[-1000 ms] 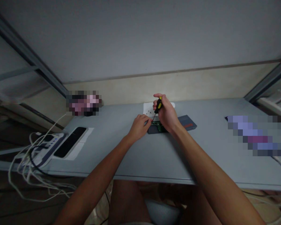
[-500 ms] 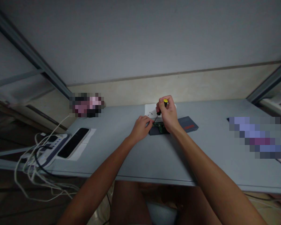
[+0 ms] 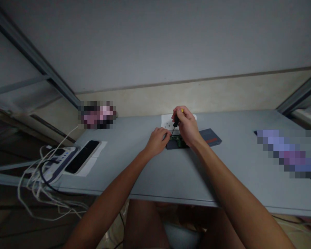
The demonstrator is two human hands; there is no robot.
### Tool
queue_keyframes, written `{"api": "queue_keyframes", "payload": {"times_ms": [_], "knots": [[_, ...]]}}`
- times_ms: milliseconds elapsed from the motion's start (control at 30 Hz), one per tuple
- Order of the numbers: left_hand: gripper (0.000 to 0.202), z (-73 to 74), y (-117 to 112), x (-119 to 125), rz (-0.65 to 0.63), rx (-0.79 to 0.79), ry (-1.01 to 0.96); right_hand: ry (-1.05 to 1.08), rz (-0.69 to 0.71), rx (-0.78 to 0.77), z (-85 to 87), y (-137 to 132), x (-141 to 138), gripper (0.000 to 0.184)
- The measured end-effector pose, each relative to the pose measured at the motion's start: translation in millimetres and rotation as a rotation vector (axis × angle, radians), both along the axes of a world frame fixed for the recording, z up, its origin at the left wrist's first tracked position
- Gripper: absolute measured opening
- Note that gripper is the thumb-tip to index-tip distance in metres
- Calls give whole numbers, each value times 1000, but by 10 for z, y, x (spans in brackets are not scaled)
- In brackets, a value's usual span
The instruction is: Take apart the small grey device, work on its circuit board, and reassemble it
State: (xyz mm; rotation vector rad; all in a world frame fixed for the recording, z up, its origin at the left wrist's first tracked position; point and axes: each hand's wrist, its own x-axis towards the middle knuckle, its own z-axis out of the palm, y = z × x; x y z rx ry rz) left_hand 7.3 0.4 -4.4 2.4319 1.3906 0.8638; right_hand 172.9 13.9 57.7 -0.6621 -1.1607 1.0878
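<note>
A screwdriver (image 3: 176,121) with a black and yellow handle is in my right hand (image 3: 188,128), fingers wrapped round it. Its thin shaft slants down to the left end of a green circuit board (image 3: 179,139). That end is pinched by the closed fingers of my left hand (image 3: 158,141), close beside the screwdriver tip. Under the board lies a dark grey flat case or box (image 3: 214,137) with red marking on its right part. My right hand covers part of the board. Behind it, several tiny dark pieces, like screws, lie on a white sheet (image 3: 164,119).
To the left, a black-screened phone (image 3: 83,156) rests on white paper (image 3: 93,162) beside a power strip (image 3: 59,166) with tangled cables (image 3: 36,197) over the table edge. Pixelated items (image 3: 97,116) stand back left, and another pixelated object (image 3: 287,150) lies at the right. A wall (image 3: 171,97) closes the back.
The screwdriver handle has turned a little in my right hand, and less of its yellow end shows. My left hand keeps its place at the board; the whole view has shifted slightly.
</note>
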Motion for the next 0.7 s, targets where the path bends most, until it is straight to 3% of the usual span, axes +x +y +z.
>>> {"api": "queue_keyframes", "payload": {"times_ms": [133,500,700], "knots": [[21,4,-5,0,11,8,16,-26,38,2,20,-43,-24,54],[21,-7,18,2,3,6,14,-32,-52,53,-19,-13,-72,59],[20,-10,27,5,5,1,5,138,77,24,-45,23,-36,47]]}}
